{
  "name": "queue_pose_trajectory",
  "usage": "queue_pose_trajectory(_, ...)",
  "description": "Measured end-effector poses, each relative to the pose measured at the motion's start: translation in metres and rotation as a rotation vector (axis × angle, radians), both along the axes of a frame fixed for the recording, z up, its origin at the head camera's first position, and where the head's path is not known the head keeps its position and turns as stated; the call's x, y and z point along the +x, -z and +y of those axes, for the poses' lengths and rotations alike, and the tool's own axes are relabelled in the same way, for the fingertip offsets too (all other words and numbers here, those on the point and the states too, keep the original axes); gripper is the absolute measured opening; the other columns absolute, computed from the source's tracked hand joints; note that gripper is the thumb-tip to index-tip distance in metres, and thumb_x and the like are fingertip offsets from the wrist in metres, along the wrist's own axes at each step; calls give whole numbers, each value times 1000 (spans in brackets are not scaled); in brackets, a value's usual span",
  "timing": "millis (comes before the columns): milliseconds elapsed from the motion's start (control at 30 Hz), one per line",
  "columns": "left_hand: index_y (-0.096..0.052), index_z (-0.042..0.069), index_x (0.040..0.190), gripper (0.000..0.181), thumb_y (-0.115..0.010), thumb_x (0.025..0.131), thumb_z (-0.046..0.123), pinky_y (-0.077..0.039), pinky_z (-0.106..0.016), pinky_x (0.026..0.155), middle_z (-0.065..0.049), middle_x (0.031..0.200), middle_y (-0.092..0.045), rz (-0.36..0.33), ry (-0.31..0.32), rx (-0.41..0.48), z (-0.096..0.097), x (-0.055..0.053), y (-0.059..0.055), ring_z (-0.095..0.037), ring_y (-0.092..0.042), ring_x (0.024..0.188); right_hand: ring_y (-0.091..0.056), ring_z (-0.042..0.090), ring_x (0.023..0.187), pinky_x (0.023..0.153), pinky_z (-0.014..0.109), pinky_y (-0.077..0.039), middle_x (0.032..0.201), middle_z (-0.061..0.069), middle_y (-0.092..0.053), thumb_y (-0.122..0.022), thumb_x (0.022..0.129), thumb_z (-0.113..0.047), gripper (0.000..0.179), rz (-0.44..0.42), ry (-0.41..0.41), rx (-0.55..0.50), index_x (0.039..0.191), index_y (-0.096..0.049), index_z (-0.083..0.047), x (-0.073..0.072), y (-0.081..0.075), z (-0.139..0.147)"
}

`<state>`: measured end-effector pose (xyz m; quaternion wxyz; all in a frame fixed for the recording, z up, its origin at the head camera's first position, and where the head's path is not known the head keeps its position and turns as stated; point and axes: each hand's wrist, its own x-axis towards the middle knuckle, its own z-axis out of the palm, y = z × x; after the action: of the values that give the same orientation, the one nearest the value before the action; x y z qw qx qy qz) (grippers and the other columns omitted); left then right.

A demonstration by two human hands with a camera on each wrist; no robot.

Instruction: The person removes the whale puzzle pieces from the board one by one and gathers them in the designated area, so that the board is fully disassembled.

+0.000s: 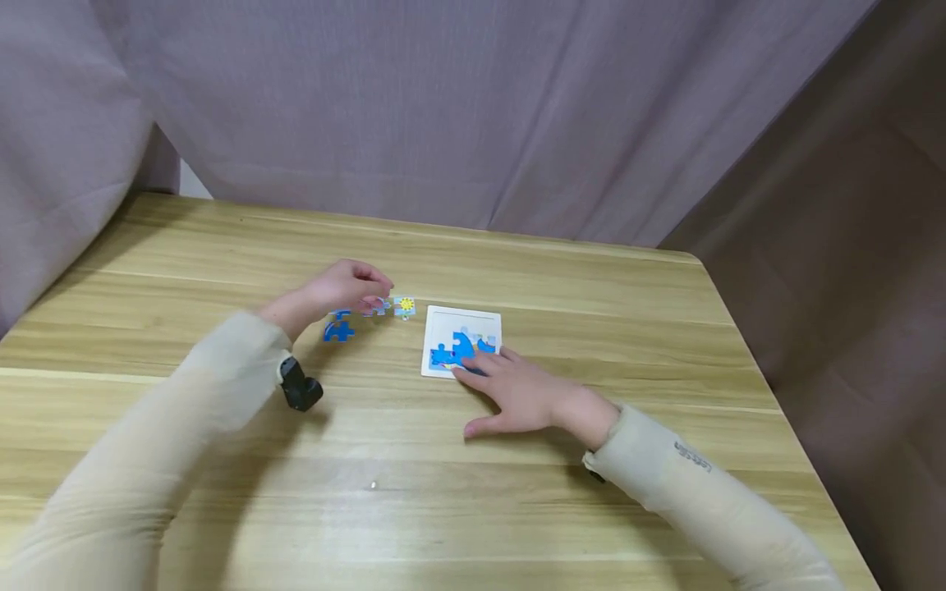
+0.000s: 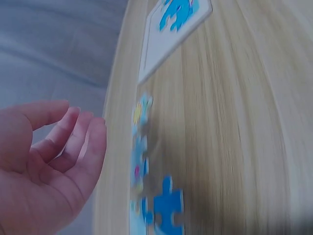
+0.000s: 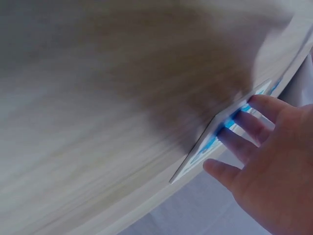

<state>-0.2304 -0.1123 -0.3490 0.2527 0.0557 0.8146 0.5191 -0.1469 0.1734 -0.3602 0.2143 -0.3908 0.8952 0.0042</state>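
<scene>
A square white puzzle board lies on the table, with blue jigsaw pieces set in its nearer half. Over that part my right hand is spread, fingers extended onto the board and thumb off to the side. The right wrist view shows the right hand's fingertips at the blue pieces. My left hand hovers over the loose pieces left of the board, its fingers loosely bent, with nothing visible between them in the left wrist view. Beneath it are a yellow sun piece and a dark blue piece.
The wooden table carries a tiny white speck near the front. Behind its far edge hangs a grey-mauve curtain. Each wrist wears a strap; a black camera shows on the left one.
</scene>
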Motion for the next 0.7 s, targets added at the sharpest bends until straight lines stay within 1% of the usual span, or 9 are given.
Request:
queue_pose_trajectory(67,-50,-8,124,37,-51,95,15,-51,-38,93,-10,96,-61,-4,20,14,8,-1,1,-15,-59,84,-10,30,145,118,49,-11,155,5,-24,-51,82,-67,87,-22,12,9,149,-24,-19,1,0,2)
queue_pose_trajectory(100,-50,-8,124,37,-50,95,14,-52,-36,91,-7,91,-60,-9,26,26,13,-2,2,-13,-58,81,-7,29,145,118,49,-10,155,4,-22,-51,83,-67,87,-33,18,8,149,-23,-19,2,0,3)
queue_pose_trajectory(200,-51,-7,125,37,-49,95,15,-52,-34,90,-12,100,-61,-24,46,35,23,-5,5,-14,-58,84,-3,28,146,118,49,-9,157,2,-18,-51,83,-66,86,-48,24,2,150,-21,-20,3,1,6)
queue_pose_trajectory(233,-51,-7,124,37,-49,96,15,-53,-33,90,-15,105,-61,-22,56,40,27,-6,6,-15,-59,85,-3,28,146,118,49,-9,157,3,-18,-51,83,-66,86,-47,22,-1,150,-21,-20,3,2,6)
queue_pose_trajectory(300,-51,-7,124,36,-48,96,15,-54,-30,86,-16,107,-60,-21,68,57,33,-6,8,-15,-59,85,-3,28,146,118,50,-9,156,3,-19,-51,83,-65,86,-44,17,-7,150,-21,-19,2,2,7)
queue_pose_trajectory(333,-52,-8,123,36,-48,97,16,-54,-31,87,-18,112,-59,-17,79,57,37,-5,9,-16,-60,87,-4,28,146,118,50,-9,156,4,-19,-52,83,-65,86,-42,15,-9,150,-22,-19,2,2,7)
queue_pose_trajectory(467,-52,-9,123,36,-47,97,15,-55,-27,81,-18,108,-60,-34,105,77,51,-4,14,-14,-59,85,-5,29,146,117,52,-10,156,5,-21,-52,84,-64,85,-43,13,-17,149,-23,-19,1,2,8)
queue_pose_trajectory(567,-50,-8,126,37,-46,97,14,-55,-28,84,-22,116,-59,-61,129,69,63,-4,18,-15,-60,89,-6,29,146,117,53,-11,156,4,-21,-52,84,-64,84,-44,15,-16,149,-24,-19,1,2,9)
queue_pose_trajectory(700,-49,-6,128,39,-46,97,16,-52,-31,91,-23,127,-56,-93,154,51,76,-1,23,-21,-60,101,-6,30,145,117,54,-11,156,4,-21,-53,84,-63,84,-46,17,-17,149,-24,-19,1,1,9)
